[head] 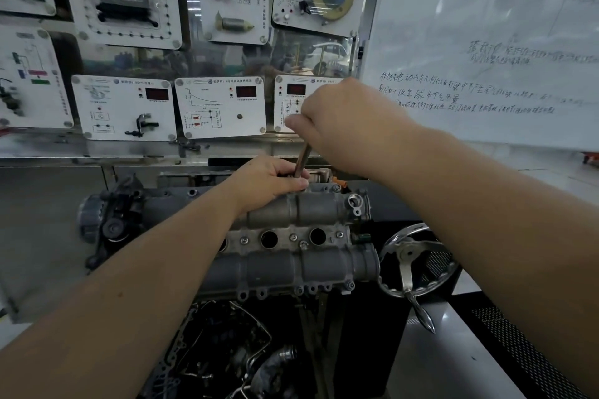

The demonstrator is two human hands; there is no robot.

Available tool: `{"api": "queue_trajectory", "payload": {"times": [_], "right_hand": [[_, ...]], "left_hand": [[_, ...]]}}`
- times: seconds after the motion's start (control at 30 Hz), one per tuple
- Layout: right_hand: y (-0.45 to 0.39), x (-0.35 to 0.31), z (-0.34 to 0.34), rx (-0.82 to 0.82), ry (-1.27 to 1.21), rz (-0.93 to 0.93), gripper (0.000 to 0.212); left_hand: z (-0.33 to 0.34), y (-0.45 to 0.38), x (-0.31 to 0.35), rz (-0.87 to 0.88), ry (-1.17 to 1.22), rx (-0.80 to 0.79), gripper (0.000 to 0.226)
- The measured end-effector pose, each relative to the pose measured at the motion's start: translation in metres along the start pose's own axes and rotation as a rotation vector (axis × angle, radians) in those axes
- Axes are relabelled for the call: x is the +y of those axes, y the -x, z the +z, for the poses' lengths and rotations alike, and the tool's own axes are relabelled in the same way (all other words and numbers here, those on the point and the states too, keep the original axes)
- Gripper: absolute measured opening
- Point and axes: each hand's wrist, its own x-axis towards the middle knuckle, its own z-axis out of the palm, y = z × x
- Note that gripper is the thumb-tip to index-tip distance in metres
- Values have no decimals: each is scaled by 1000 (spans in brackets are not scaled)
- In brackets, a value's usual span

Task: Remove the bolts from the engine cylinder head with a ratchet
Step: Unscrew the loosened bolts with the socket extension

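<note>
Head | right hand gripping ratchet top | left hand pinching its base at head's far edge

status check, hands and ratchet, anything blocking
Right hand grips the top of the ratchet. Left hand holds its lower end at the far edge of the cylinder head. Bolt hidden under the fingers. Nothing blocking.
</note>
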Motion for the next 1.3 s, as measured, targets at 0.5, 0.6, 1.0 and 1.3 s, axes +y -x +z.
{"api": "queue_trajectory", "payload": {"times": [0.5,0.6,1.0,1.3], "right_hand": [[4,2,-5,140,-73,53,32],[3,1,-8,140,-55,44,43],[5,-8,6,-36,-203,-72,30],[-14,-20,18,52,-122,62,19]], "left_hand": [[0,0,1,8,-14,12,8],[0,0,0,-11,-23,0,15],[0,4,6,39,18,9,9],[1,7,9,-4,6,37,20]]}}
